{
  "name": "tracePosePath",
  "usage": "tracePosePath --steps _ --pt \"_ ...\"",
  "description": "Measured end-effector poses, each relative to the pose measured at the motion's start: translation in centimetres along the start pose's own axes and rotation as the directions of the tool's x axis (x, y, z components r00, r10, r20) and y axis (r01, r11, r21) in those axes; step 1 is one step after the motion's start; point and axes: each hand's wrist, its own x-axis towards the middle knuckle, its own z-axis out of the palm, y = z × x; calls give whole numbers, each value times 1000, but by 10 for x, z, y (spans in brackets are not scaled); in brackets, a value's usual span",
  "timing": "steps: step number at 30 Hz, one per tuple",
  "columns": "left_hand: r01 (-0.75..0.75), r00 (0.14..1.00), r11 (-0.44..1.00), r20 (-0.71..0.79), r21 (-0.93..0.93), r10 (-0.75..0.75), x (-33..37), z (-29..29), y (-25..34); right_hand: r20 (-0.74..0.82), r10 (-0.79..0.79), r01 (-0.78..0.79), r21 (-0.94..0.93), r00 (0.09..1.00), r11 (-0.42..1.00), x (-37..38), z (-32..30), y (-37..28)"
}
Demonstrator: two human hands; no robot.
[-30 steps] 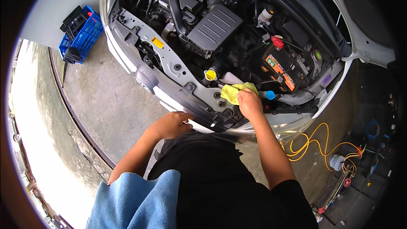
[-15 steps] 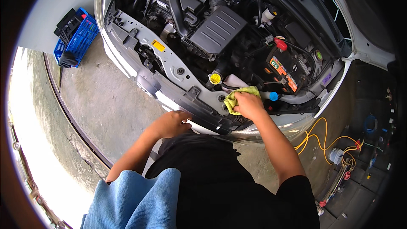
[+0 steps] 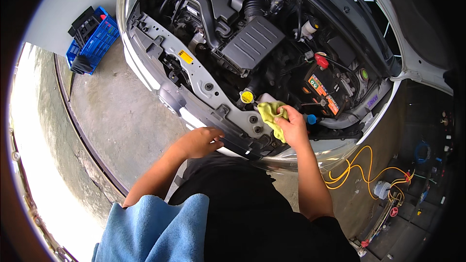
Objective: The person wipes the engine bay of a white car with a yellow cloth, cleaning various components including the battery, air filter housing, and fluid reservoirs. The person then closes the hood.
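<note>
Right hand (image 3: 292,128) grips yellow cloth (image 3: 271,116) in the engine bay, just right of the yellow cap (image 3: 247,97). Left hand (image 3: 199,141) rests open on the front panel (image 3: 233,138), farther from the cloth.

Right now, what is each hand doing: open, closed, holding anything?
Left hand: open, empty, resting on the car's dark front panel.
Right hand: closed on a crumpled yellow-green cloth beside the yellow round cap.
</note>
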Motion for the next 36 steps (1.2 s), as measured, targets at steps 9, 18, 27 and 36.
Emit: tracePosePath --steps 9,18,27,36 --pt "18 1000 999 -8 -32 -18 17 31 21 155 63 76 -750 986 657 1 76 29" --pt "22 999 1000 -33 -16 -22 11 48 18 217 335 77 -920 917 384 12 75 8" --pt "41 990 999 136 7 -42 12 26 -1 85 133 18 -896 988 444 4 87 23" --pt "-85 963 991 264 99 56 24 -20 -49 -79 -139 -10 -898 987 439 -29 109 35"
